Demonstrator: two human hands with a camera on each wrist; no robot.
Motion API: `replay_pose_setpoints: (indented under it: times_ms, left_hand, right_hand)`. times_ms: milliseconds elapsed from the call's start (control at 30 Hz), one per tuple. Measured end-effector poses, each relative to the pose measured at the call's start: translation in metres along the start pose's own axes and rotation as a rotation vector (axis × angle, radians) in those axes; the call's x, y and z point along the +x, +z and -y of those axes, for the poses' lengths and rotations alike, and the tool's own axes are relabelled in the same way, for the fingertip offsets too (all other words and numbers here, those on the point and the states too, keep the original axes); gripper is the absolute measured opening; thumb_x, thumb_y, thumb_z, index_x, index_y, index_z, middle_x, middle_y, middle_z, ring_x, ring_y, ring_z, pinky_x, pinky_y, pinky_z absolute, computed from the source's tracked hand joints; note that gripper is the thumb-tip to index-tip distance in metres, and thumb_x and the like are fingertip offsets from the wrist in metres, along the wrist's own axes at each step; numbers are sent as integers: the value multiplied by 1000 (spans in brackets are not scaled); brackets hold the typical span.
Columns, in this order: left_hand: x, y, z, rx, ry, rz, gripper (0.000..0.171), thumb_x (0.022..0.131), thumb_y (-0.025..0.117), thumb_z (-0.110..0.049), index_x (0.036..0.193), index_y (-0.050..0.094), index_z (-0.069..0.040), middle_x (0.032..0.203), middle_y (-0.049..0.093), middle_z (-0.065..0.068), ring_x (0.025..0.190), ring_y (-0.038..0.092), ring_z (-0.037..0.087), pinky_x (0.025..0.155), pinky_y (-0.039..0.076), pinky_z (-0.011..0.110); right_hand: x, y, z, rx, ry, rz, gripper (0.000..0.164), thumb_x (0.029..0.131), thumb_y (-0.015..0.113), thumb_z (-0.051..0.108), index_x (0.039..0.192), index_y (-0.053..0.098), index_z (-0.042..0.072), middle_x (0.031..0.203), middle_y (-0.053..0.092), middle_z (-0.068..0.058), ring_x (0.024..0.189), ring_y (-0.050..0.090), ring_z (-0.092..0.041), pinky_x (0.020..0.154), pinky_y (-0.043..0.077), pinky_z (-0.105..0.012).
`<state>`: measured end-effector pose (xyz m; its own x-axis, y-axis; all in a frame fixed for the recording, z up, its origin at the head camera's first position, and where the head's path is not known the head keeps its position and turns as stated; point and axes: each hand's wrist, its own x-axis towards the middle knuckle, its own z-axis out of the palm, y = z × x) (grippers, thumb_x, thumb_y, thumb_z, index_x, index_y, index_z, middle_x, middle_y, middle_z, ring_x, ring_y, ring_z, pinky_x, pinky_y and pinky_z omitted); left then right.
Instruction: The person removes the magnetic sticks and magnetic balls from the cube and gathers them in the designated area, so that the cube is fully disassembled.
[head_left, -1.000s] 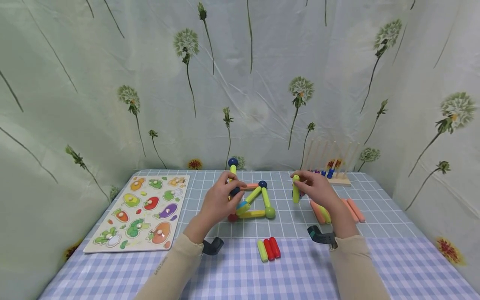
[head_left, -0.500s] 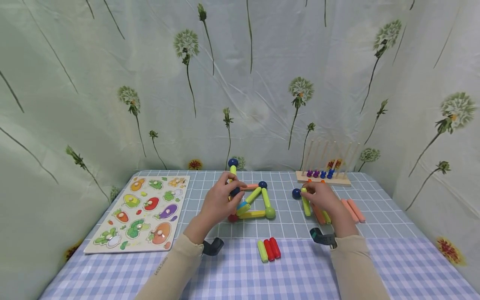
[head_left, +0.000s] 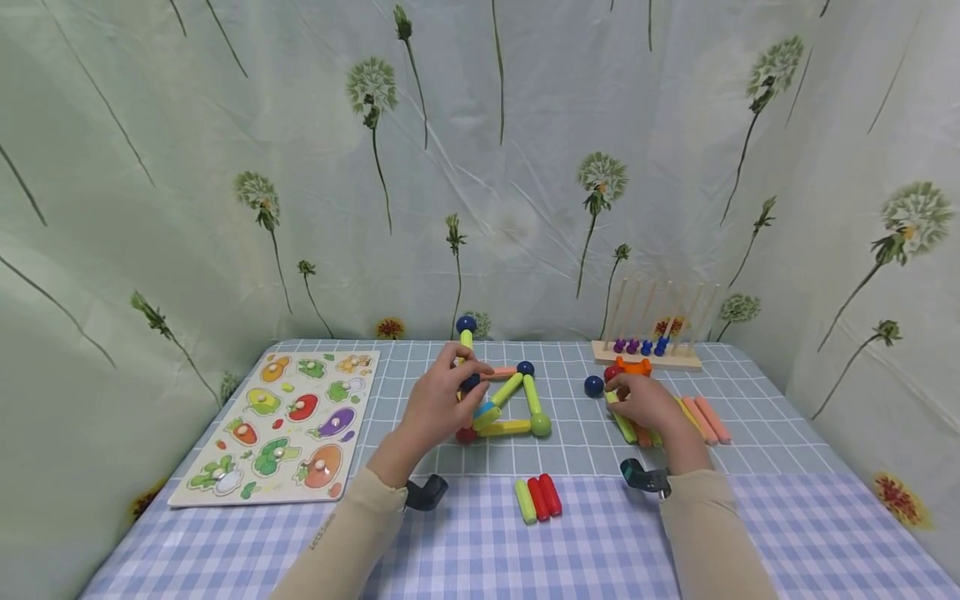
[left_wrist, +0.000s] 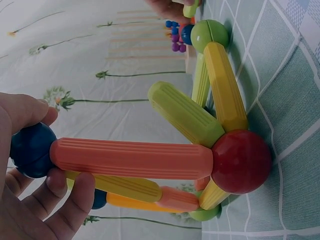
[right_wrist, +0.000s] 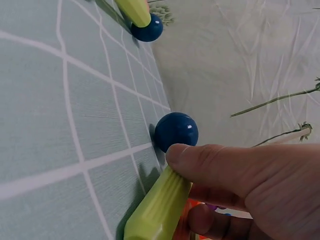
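shifted right and lowered since a second ago, one lime stick (right_wrist: pixel 159 207) is pinched between thumb and fingers of the right hand (head_left: pixel 647 404). one stick-and-ball frame (head_left: pixel 507 389) is held by the left hand (head_left: pixel 441 393). two red sticks (head_left: pixel 551 495) are laid in front. one dark blue ball (left_wrist: pixel 34 147) is pinched by the left fingers; one loose ball (right_wrist: pixel 176 131) is seen near the right thumb.

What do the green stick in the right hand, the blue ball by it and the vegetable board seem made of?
The green stick is probably hard plastic, satin: even color, crisp ridges. The blue ball is likely plastic, glossy: sharp highlights, smooth surface, though lacquered wood could match. The vegetable board is perhaps wood with a printed face: flat and pale, its core unclear.
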<state>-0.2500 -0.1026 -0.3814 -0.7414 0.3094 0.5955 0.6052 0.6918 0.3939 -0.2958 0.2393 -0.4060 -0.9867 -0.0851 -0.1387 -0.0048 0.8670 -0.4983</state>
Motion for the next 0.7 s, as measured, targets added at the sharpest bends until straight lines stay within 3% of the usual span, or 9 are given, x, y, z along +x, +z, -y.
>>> replay_pose_setpoints:
  times_ms: [200, 433, 700]
  left_hand:
    - [-1, -1, -1, -5, 0, -1, 15, 93, 71, -19, 108, 74, -17, 116, 52, 1, 95, 59, 18, 74, 57, 29]
    - [-1, 0, -2, -32, -33, 24, 15, 94, 69, -19, 107, 74, -16, 117, 53, 1, 91, 59, 18, 75, 57, 30]
    - [0, -1, -3, -35, -49, 24, 15, 93, 70, -18, 107, 74, -17, 118, 54, 2, 94, 60, 21, 78, 57, 34]
  right_hand:
    - [2, 0, -1, -4, 22, -1, 34, 91, 71, 15, 124, 66, 9, 114, 63, -16, 96, 56, -28, 81, 49, -39]
    - [-2, 1, 16, -38, -89, -95, 32, 96, 64, 19, 127, 64, 7, 124, 64, -18, 114, 59, -36, 99, 48, -56]
    - [-7, 9, 56, -8, -218, -121, 29, 97, 64, 20, 124, 66, 11, 109, 67, -8, 97, 59, -24, 90, 55, -43]
